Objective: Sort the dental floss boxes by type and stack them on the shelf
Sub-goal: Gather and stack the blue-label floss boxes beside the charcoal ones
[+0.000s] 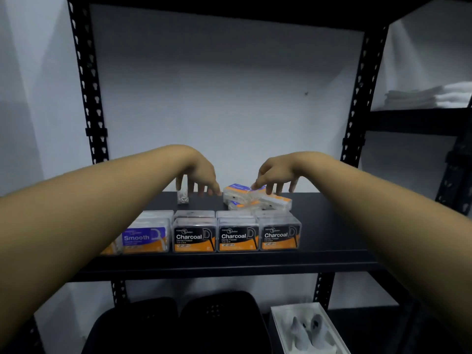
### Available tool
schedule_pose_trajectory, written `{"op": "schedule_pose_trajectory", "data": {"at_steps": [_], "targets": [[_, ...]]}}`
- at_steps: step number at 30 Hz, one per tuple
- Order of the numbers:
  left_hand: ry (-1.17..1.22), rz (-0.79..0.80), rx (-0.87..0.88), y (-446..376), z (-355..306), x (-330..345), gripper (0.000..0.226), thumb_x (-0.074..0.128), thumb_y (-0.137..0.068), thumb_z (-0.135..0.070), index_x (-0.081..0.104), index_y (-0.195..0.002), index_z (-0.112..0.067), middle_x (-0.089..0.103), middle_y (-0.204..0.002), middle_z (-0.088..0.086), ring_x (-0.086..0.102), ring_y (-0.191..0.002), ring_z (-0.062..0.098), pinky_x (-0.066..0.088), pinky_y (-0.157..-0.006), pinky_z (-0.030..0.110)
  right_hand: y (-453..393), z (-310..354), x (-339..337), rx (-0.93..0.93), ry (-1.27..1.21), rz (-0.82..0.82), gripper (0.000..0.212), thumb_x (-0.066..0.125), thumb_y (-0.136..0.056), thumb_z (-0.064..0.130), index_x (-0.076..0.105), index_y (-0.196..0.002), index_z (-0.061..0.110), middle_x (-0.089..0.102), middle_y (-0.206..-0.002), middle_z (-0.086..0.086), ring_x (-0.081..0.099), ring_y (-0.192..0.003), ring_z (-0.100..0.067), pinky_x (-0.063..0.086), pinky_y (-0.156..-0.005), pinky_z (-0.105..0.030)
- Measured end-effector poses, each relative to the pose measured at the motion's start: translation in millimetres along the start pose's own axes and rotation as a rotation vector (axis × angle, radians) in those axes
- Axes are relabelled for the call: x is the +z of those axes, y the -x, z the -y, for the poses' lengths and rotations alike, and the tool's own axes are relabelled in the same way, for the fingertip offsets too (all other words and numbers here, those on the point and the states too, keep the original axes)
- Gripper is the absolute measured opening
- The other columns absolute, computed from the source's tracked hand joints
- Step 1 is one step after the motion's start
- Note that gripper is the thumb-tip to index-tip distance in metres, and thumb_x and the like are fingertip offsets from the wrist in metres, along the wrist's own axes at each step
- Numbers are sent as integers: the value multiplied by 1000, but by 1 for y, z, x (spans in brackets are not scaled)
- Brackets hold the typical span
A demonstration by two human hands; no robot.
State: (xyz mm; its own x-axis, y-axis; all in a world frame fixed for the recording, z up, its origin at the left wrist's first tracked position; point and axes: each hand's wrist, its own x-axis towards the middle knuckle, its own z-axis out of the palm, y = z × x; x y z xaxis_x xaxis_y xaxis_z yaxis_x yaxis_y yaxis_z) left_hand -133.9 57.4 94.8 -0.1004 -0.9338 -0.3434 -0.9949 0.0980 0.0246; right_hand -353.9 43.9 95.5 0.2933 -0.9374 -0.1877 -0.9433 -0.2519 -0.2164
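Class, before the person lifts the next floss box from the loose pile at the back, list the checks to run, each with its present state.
1. Right hand reaches the loose pile: ok, fingertips touch the top box.
2. Firm grip on it: cannot tell.
3. Left hand free: ok, holds nothing.
4. Pile's type readable: not ok, labels blurred.
5. Front row sorted, Smooth box left of three Charcoal boxes: ok.
6. Small clear box out of the way: ok, stands apart.

I'm in a stockroom: black slotted-steel shelving (229, 261), boxed floss stock (237, 235), folded white towels (431, 97).
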Motion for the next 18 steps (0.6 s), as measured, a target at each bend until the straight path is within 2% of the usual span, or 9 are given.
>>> {"op": "schedule_pose_trajectory", "data": {"at_steps": [2,4,7,9,11,15,18], "targets": [[27,67,-43,-6,5,-2,37,60,-93,-53,67,-104,-18,73,-103,1,72,-89,24,56,-87,44,-3,1,-5,66,13,59,38,66,-91,54,67,-107,20,76,-105,-3,74,-99,-24,60,-87,-46],[45,82,-72,-14,10,-2,39,62,-92,-55,68,-105,-18,73,-103,1,73,-90,25,56,-83,41,-7,1,-7,99,28,74,35,66,-91,53,68,-105,21,76,-105,-3,75,-99,-24,60,-84,-44],[39,36,-80,-22,16,-1,37,60,-93,-52,67,-102,-18,73,-98,0,72,-86,24,57,-81,40,-15,0,-7,120,36,64,35,67,-92,51,67,-107,19,75,-107,-4,75,-98,-24,60,-83,-43],[21,5,-87,-27,21,0,33,59,-94,-49,67,-101,-17,73,-93,0,71,-83,24,58,-85,43,-22,1,-6,120,39,58,39,68,-92,50,66,-112,17,75,-107,-4,74,-99,-25,61,-85,-45],[4,-40,-99,-31,28,0,33,60,-94,-46,68,-105,-16,74,-95,1,70,-83,24,58,-87,45,-32,1,-4,108,45,38,41,68,-92,50,65,-115,16,75,-108,-5,73,-101,-24,60,-88,-46],[19,-178,-102,-43,49,-3,33,63,-92,-41,71,-105,-12,76,-100,3,74,-88,24,60,-79,40,-52,3,-1,54,63,-37,47,68,-89,54,66,-115,15,73,-109,-3,71,-101,-22,61,-86,-46],[67,-343,-106,-57,64,-7,32,63,-91,-36,69,-102,-6,75,-98,9,70,-73,23,58,-66,32,-68,7,3,49,81,-56,55,68,-85,60,68,-113,13,71,-111,-5,70,-102,-24,62,-83,-44]]}}
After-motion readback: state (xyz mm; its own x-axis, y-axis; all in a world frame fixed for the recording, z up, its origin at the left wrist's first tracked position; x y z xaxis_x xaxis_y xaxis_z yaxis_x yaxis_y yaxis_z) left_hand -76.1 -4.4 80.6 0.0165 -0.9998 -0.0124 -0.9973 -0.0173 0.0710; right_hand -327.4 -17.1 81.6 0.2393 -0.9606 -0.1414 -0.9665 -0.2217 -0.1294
